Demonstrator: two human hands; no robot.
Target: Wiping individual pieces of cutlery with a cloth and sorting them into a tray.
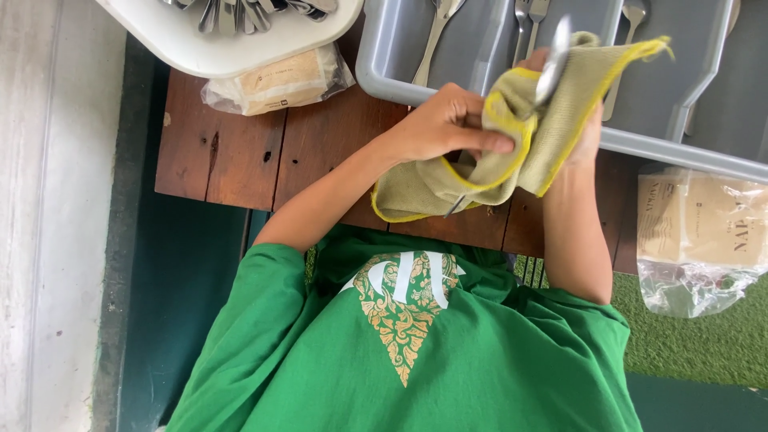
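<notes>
Noted left hand [448, 124] pinching yellow-edged cloth [448, 188], right hand [588, 138] closed on spoon [554, 60] through it. Judged spoon liable to slip out, smooth metal in loose folds

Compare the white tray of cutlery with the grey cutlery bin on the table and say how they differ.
The white tray is round-edged and undivided, with cutlery heaped in one pile; the grey bin is squared, with dividers, and its forks and spoons lie sorted in compartments. The white tray sits at the table's far-left corner, away from the hands; the grey bin lies right behind the left hand and the cloth. Both hold metal cutlery.
</notes>
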